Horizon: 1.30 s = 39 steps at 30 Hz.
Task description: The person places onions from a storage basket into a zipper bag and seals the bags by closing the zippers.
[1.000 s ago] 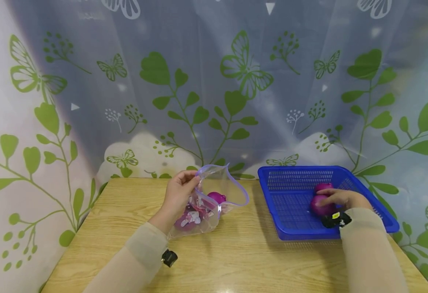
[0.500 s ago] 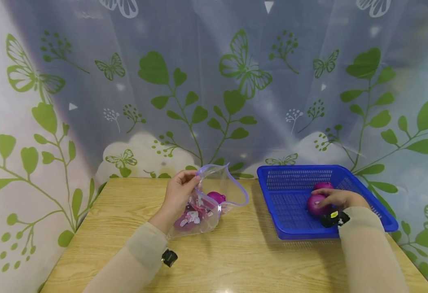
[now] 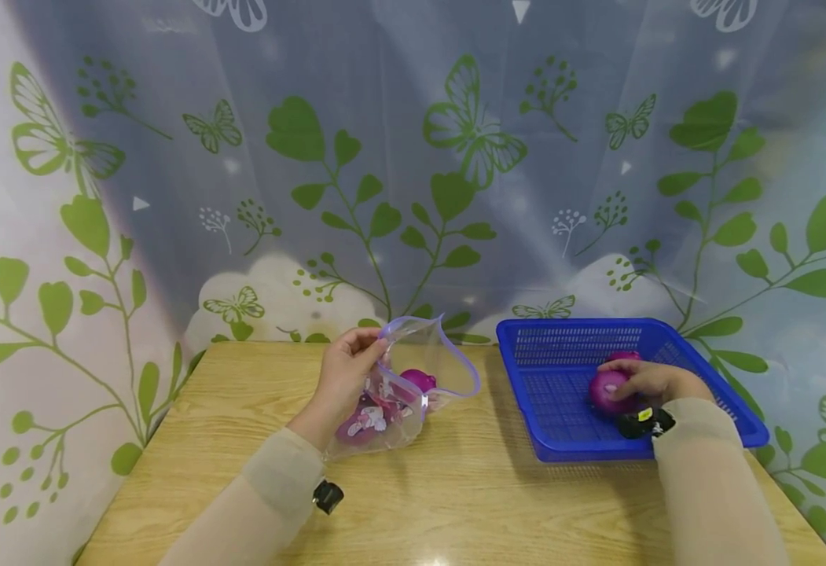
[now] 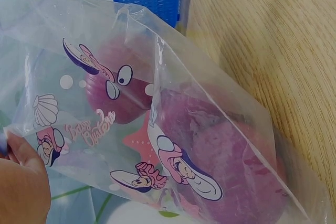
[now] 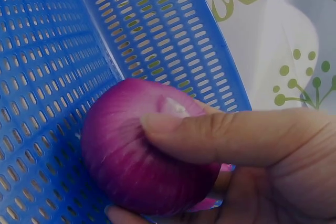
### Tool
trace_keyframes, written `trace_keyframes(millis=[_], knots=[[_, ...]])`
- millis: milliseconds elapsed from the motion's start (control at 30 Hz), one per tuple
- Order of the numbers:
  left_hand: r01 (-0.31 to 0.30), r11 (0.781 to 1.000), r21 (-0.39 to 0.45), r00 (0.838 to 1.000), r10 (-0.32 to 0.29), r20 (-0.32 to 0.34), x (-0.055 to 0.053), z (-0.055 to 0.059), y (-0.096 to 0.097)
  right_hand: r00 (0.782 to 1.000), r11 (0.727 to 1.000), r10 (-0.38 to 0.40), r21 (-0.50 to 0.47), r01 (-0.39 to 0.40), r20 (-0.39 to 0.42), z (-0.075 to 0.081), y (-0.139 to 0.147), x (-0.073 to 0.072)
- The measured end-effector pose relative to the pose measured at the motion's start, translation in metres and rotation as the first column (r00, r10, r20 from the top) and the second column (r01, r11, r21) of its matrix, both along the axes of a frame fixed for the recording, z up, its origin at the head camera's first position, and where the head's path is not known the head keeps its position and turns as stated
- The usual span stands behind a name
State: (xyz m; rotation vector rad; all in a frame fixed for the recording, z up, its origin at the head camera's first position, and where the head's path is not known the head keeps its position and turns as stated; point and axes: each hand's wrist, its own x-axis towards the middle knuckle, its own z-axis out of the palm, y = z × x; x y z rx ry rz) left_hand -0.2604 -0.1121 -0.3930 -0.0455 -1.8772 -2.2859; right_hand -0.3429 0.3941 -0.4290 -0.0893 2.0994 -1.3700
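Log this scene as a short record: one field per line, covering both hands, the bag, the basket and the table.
left hand: pinches the rim of the plastic bag, holding its mouth open
plastic bag: clear, printed with cartoons, lying on the table, purple onions inside
right hand: grips a purple onion inside the basket
purple onion: round, held from the side
basket: blue, perforated, right of the bag; a second onion shows behind the hand
table: light wood

Setting: staged domestic tabletop station. Indicators: wooden table (image 3: pixel 455 503) enclosed on three sides by a leaf-and-butterfly printed curtain (image 3: pixel 398 157); household blue plastic basket (image 3: pixel 561 346).
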Motion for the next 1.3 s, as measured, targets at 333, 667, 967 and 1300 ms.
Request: trace_keyframes(millis=[333, 667, 967, 1300], knots=[[0.008, 1.0, -0.018, 1.0, -0.008, 0.015, 0.001, -0.001, -0.005, 0.999, 0.998, -0.043, -0.054, 0.044, 0.015, 0.012, -0.014, -0.001], [0.006, 1.0, -0.019, 0.999, -0.005, 0.034, 0.0, -0.001, -0.008, 0.996, 1.0, -0.019, -0.004, 0.019, -0.089, 0.039, -0.031, 0.001], [0.006, 1.0, -0.022, 1.0, -0.005, 0.024, 0.001, -0.001, -0.01, 0.967, 0.996, 0.036, 0.084, -0.016, -0.251, 0.067, -0.048, 0.005], [0.014, 1.0, -0.02, 1.0, -0.014, 0.018, 0.002, 0.0, -0.009, 0.891, 0.982, 0.112, 0.185, -0.032, -0.44, 0.097, -0.064, 0.019]])
